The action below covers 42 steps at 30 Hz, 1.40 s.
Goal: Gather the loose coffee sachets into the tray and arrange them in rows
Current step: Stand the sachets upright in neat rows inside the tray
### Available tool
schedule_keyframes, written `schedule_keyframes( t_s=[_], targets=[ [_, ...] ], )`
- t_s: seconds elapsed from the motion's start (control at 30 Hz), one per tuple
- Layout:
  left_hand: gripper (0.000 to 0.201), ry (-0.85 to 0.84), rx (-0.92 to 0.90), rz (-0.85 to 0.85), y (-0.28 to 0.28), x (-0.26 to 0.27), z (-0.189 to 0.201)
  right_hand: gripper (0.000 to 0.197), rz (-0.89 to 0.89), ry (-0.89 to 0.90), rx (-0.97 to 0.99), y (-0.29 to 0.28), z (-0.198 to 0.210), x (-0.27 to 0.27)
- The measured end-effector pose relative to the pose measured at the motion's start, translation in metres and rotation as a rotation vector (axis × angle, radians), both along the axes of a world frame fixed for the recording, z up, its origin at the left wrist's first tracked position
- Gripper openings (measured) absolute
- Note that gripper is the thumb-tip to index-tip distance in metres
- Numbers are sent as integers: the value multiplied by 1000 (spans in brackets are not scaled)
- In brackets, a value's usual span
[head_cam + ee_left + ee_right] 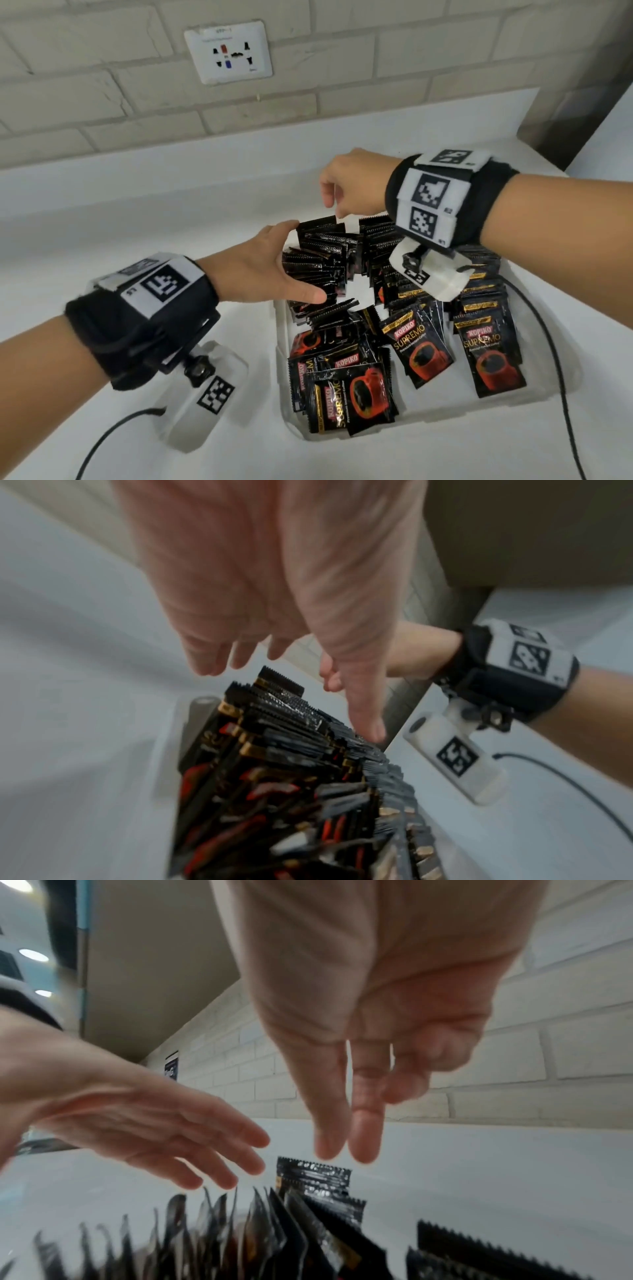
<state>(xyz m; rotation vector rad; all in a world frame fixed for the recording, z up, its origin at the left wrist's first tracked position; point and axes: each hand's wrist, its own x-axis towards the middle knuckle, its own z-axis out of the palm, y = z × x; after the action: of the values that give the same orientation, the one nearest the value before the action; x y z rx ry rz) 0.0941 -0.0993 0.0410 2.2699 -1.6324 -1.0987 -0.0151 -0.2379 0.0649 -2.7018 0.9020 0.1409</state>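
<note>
A white tray [281, 377] on the counter holds several black and red coffee sachets [421, 346]. Most stand on edge in rows, and a few lie flat at the front. My left hand [274, 263] is open over the left row [318, 260]. Its thumb touches the sachet tops [291, 750], and its fingers [212, 664] stay straight above the far end. My right hand [337, 202] hovers over the tray's far end and holds nothing. In the right wrist view its fingers [329, 1145] point down just above one upright sachet [313, 1175]. My left hand [205, 1150] reaches in beside it.
The tray sits near a brick wall with a socket plate [227, 51]. A black cable [561, 377] runs along the tray's right side, and another cable [102, 442] lies at the front left. A wall corner [582, 120] stands at the back right.
</note>
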Motion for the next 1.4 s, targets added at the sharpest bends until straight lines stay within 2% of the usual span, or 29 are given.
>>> schedule_keyframes(
  t_s=[0.07, 0.13, 0.2, 0.27, 0.37, 0.4, 0.47, 0.77, 1.03, 1.23, 1.3, 1.4],
  targets=[
    [115, 110, -26, 95, 2, -1, -3, 10, 30, 90, -40, 2, 1, -7],
    [110, 196, -43, 184, 3, -2, -5, 18, 58, 193, -97, 6, -4, -11],
    [100, 256, -60, 258, 5, -2, -7, 23, 89, 269, -162, 8, -10, -11],
    [93, 315, -67, 309, 6, -2, -8, 19, 100, 315, -190, 6, -13, -8],
    [93, 448, -49, 354, 7, -3, -13, 37, 96, 371, -216, 6, -17, -5],
    [95, 484, -40, 362, 8, -3, -15, 35, 93, 366, -224, 5, -18, -5],
    [101, 514, -34, 371, 8, -5, -19, 19, 83, 343, -235, 5, -20, -4],
    [122, 390, -68, 192, 10, -20, -38, 20, 38, 221, -199, 4, -25, -1],
    [103, 430, -166, 258, -2, -27, -35, 12, -66, 101, -82, 2, -30, -8],
    [92, 404, -211, 270, -2, -27, -40, 25, -15, 69, -150, 4, -25, -14],
    [88, 373, -225, 261, 1, -24, -40, 26, -17, 6, -162, 9, -11, -19],
    [87, 228, -258, 170, 4, -21, -40, 11, 17, -140, -139, 24, 16, -36]
  ],
)
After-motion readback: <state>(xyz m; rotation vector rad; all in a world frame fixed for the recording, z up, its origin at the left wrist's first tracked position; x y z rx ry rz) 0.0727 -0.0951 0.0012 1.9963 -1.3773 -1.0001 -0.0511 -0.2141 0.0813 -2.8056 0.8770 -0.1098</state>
